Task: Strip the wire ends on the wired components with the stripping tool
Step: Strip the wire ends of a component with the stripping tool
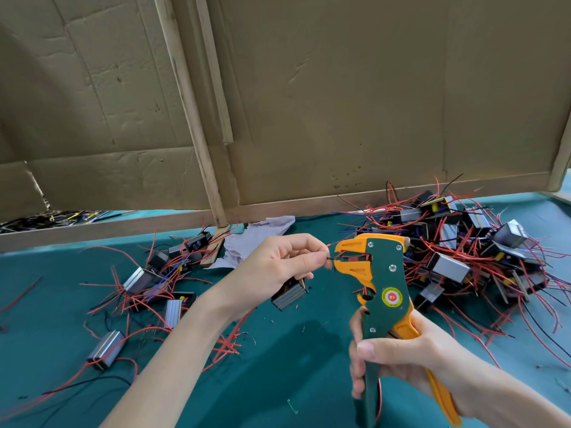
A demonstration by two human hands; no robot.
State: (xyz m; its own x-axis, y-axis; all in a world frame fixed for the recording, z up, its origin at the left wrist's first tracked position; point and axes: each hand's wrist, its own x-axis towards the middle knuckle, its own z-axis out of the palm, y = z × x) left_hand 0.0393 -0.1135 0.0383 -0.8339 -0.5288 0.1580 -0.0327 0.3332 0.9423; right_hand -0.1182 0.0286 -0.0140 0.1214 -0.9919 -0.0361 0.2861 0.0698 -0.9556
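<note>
Worked at a bench [293, 366] covered in teal cloth. Walled at the back by creased brown cardboard sheets [340, 103], braced with a leaning pale wooden batten [191, 118] and footed by a low wooden rail [108, 225].

At far left, found a loose scatter of small silver-and-black block components [139, 278] trailing red, black and blue wires across the cloth. Just right of it, near the batten's foot, noted a crumpled sheet of grey-white paper [247, 242].

Reached in from lower left with the left hand [278, 264], thumb and forefinger pinched on a thin black wire end [329, 258]. Curled the remaining fingers over a ribbed silver block component [290, 296] hanging just under the palm. Held the wire end roughly level, with its tip at the mouth of the jaws of a green-and-orange stripping tool [386, 273].

Gripped the tool low by both handles in the right hand [395, 362], thumb across the green handle and fingers wrapped behind. Held it above the cloth with its long axis near upright, handles down toward the wearer, head up, jaws pointing left at the left hand.

Found open teal cloth between the two forearms. Crowded on the right by a dense heap of the same block components tangled in red wire [463, 251], just behind the tool's head and spreading back to the rail.
</note>
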